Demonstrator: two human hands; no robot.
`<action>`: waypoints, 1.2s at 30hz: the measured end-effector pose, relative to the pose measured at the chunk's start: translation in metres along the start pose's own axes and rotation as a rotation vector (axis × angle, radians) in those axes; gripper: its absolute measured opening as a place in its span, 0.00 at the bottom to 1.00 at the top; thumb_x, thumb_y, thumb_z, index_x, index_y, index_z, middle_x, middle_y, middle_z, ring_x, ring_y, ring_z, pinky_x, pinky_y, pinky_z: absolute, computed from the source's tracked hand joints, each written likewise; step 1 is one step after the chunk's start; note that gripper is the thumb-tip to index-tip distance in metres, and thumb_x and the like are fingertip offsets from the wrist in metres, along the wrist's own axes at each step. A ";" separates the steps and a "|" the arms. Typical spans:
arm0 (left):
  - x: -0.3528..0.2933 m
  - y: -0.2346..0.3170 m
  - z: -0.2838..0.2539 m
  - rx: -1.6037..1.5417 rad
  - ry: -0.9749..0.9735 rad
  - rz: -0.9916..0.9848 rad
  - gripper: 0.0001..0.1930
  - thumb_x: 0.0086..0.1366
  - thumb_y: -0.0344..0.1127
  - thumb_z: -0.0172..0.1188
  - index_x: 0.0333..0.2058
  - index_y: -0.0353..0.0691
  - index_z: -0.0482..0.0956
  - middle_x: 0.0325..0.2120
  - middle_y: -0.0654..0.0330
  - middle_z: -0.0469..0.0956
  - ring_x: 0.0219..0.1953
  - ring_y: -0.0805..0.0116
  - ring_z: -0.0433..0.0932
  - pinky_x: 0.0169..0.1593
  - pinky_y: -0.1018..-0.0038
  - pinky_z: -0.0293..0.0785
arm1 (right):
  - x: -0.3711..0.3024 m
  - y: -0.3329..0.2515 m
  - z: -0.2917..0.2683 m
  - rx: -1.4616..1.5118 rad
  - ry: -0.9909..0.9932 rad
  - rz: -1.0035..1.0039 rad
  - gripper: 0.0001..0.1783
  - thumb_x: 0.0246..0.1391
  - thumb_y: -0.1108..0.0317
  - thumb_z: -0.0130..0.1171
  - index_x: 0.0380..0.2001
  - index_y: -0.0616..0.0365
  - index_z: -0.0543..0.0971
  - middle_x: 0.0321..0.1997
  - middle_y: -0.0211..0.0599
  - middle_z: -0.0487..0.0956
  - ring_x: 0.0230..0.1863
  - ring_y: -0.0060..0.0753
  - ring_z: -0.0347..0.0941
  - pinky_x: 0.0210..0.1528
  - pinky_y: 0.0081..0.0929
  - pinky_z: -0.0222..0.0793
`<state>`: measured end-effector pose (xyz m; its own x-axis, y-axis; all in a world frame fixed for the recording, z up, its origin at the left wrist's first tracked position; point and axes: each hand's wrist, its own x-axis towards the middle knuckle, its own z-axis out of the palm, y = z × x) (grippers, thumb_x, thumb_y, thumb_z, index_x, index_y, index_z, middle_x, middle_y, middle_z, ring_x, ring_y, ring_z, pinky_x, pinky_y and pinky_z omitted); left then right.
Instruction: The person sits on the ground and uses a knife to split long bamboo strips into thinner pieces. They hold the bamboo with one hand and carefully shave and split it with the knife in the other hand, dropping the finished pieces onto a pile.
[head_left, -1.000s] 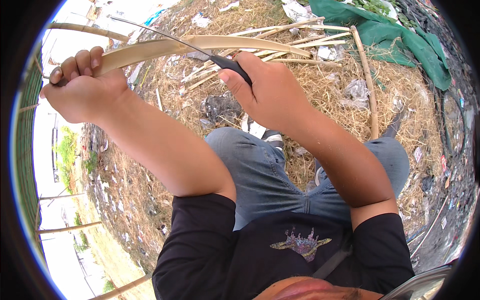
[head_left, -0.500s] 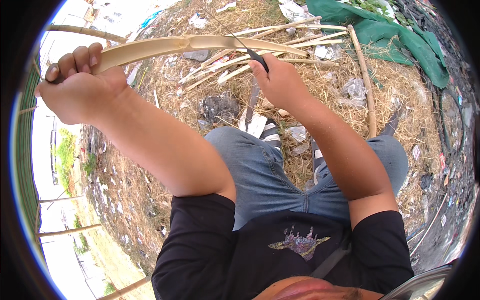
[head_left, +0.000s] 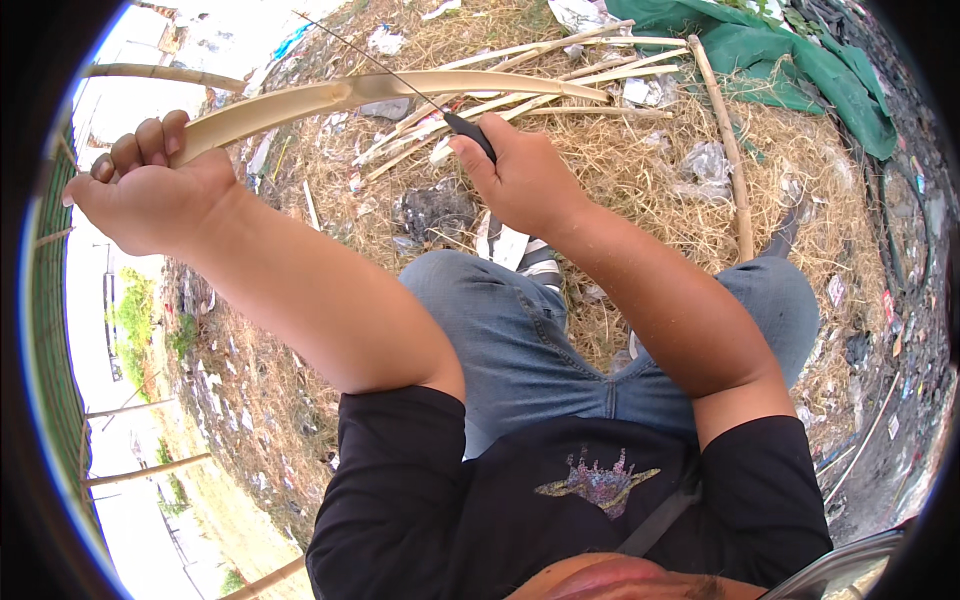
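Observation:
My left hand [head_left: 160, 190] is wrapped round the left end of a long pale split bamboo strip [head_left: 290, 107], raised out to the left. The strip runs across to the right, its hollow inner side and a node showing. In my right hand [head_left: 520, 170] is the black handle of a knife [head_left: 465, 132], fingers closed round it. Its long thin dark blade slants up and left, crossing the strip right of the node; whether the edge touches the strip I cannot tell.
Several split bamboo strips [head_left: 540, 85] lie piled on the dry straw ahead. A bamboo pole [head_left: 722, 150] lies to their right, near a green sheet [head_left: 770, 70]. A dark charred lump [head_left: 437, 212] and scraps of plastic litter the ground before my knees.
My right hand has drawn the knife left and a little down along the bamboo strip, toward me. My left hand keeps its hold and has shifted slightly left and down.

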<state>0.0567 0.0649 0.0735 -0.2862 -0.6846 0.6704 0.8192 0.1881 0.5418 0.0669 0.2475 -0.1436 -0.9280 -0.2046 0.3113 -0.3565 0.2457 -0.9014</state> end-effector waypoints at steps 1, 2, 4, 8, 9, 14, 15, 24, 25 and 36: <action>0.001 0.000 0.001 0.010 0.009 -0.004 0.14 0.76 0.47 0.39 0.35 0.44 0.53 0.20 0.64 0.54 0.20 0.71 0.51 0.22 0.69 0.51 | 0.000 -0.006 -0.001 -0.009 -0.009 0.006 0.21 0.69 0.51 0.51 0.39 0.62 0.73 0.21 0.50 0.78 0.27 0.57 0.79 0.30 0.48 0.71; -0.004 0.002 0.002 -0.025 0.054 -0.019 0.13 0.75 0.44 0.39 0.32 0.45 0.56 0.18 0.66 0.55 0.18 0.73 0.50 0.22 0.72 0.53 | -0.002 -0.013 -0.003 -0.033 -0.005 0.009 0.20 0.68 0.51 0.52 0.37 0.61 0.72 0.21 0.50 0.77 0.27 0.57 0.78 0.31 0.49 0.71; -0.005 0.004 0.003 -0.060 -0.031 0.006 0.15 0.76 0.46 0.38 0.31 0.45 0.56 0.18 0.66 0.54 0.18 0.74 0.51 0.22 0.72 0.53 | -0.002 -0.024 -0.008 -0.089 0.046 -0.142 0.21 0.69 0.50 0.52 0.35 0.60 0.72 0.20 0.47 0.77 0.23 0.52 0.77 0.27 0.44 0.68; -0.009 0.006 0.011 0.008 -0.010 0.009 0.19 0.79 0.51 0.34 0.30 0.45 0.57 0.18 0.66 0.54 0.18 0.74 0.51 0.22 0.73 0.54 | 0.004 0.018 -0.009 -0.103 0.026 0.103 0.24 0.70 0.47 0.50 0.34 0.60 0.73 0.20 0.44 0.75 0.22 0.47 0.75 0.27 0.42 0.66; -0.007 0.006 0.014 -0.011 -0.017 0.000 0.20 0.79 0.52 0.33 0.31 0.45 0.57 0.18 0.66 0.54 0.18 0.74 0.51 0.22 0.73 0.55 | 0.008 0.036 -0.014 -0.128 0.026 0.200 0.24 0.70 0.47 0.50 0.34 0.61 0.73 0.20 0.44 0.75 0.23 0.46 0.75 0.27 0.42 0.66; -0.004 0.003 0.004 -0.040 -0.123 0.035 0.13 0.75 0.46 0.34 0.33 0.45 0.56 0.19 0.64 0.55 0.17 0.73 0.52 0.21 0.73 0.57 | 0.008 0.005 -0.023 -0.081 0.035 0.058 0.23 0.71 0.50 0.48 0.38 0.64 0.73 0.21 0.49 0.78 0.26 0.52 0.78 0.32 0.47 0.70; -0.005 0.004 0.007 -0.047 -0.150 0.048 0.11 0.74 0.44 0.35 0.33 0.45 0.56 0.19 0.64 0.55 0.17 0.73 0.52 0.21 0.73 0.57 | 0.005 0.000 -0.018 -0.033 0.035 0.026 0.23 0.70 0.50 0.49 0.38 0.64 0.73 0.21 0.49 0.77 0.26 0.52 0.78 0.32 0.47 0.70; 0.008 -0.005 -0.008 -0.029 -0.056 -0.031 0.24 0.77 0.58 0.30 0.29 0.46 0.57 0.17 0.66 0.53 0.17 0.73 0.50 0.22 0.75 0.55 | 0.003 -0.013 -0.007 0.006 -0.051 0.066 0.22 0.69 0.50 0.50 0.39 0.61 0.74 0.23 0.49 0.79 0.30 0.54 0.79 0.35 0.46 0.72; 0.008 -0.006 -0.010 -0.019 -0.038 -0.047 0.26 0.78 0.61 0.29 0.29 0.46 0.57 0.17 0.66 0.53 0.17 0.73 0.49 0.22 0.75 0.55 | 0.001 -0.017 -0.008 -0.032 -0.052 0.054 0.21 0.68 0.50 0.51 0.38 0.61 0.74 0.23 0.50 0.79 0.30 0.56 0.79 0.35 0.47 0.72; 0.009 -0.006 -0.010 -0.019 -0.058 -0.017 0.26 0.77 0.62 0.30 0.28 0.47 0.57 0.17 0.66 0.54 0.17 0.73 0.51 0.22 0.74 0.55 | 0.003 -0.013 -0.013 -0.058 -0.052 0.062 0.23 0.69 0.49 0.50 0.37 0.62 0.74 0.21 0.48 0.77 0.26 0.53 0.77 0.32 0.46 0.70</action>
<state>0.0539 0.0506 0.0716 -0.3280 -0.6458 0.6895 0.8231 0.1628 0.5440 0.0672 0.2561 -0.1275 -0.9420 -0.2364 0.2384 -0.3061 0.3131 -0.8991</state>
